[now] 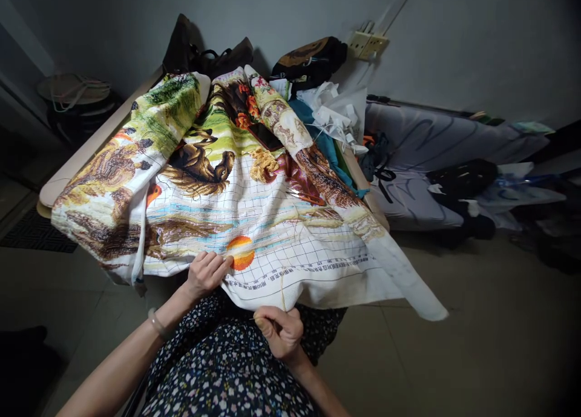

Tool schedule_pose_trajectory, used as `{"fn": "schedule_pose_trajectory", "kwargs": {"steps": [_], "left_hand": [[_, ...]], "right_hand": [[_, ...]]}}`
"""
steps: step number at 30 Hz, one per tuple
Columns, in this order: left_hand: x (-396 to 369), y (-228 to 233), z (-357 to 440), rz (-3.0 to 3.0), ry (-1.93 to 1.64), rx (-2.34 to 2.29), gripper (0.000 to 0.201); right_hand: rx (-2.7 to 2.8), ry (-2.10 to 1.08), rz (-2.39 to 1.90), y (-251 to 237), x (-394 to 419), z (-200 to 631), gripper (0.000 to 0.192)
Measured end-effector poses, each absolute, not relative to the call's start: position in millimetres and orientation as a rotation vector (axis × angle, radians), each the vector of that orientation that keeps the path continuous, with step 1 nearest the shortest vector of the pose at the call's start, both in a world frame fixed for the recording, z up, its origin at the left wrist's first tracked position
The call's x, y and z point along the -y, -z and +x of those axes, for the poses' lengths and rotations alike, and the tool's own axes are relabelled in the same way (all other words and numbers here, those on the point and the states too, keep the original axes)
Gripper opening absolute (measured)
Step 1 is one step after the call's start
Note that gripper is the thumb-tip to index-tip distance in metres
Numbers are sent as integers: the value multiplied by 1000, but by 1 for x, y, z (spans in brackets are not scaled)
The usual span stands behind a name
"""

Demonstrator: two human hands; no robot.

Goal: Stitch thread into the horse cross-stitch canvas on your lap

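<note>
A large cross-stitch cloth (254,211) with a printed grid and a partly stitched picture lies over a table, its near edge hanging at my lap. My left hand (209,275) is closed on that near edge, beside a stitched orange sun (240,252). Lower and to the right, my right hand (281,331) pinches a thin needle (253,319), of which only a small tip shows. A pale yellow thread (282,290) runs between the cloth and my right hand. Farther up the cloth lies a bundle of yellow thread (264,164).
The cloth's sides are rolled or folded inward. A dark phone (263,136) rests on it. Bags (311,60) and white plastic wrapping (336,114) sit at the table's far side. To the right stands a covered sofa (403,193) with clothes; stacked stools (77,102) are at left.
</note>
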State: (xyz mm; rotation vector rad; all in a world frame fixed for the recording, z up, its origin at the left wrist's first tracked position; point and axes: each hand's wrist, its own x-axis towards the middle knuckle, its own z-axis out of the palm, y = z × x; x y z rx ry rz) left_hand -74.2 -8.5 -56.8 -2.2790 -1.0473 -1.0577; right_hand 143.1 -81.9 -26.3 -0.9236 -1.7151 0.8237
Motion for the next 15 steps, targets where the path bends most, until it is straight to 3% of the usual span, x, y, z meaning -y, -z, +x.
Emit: {"fn": "schedule_pose_trajectory", "kwargs": {"steps": [15], "left_hand": [[9, 60, -76, -2312, 1017, 1103, 17]], "right_hand": [[1812, -728, -809, 16, 70, 146, 14]]}}
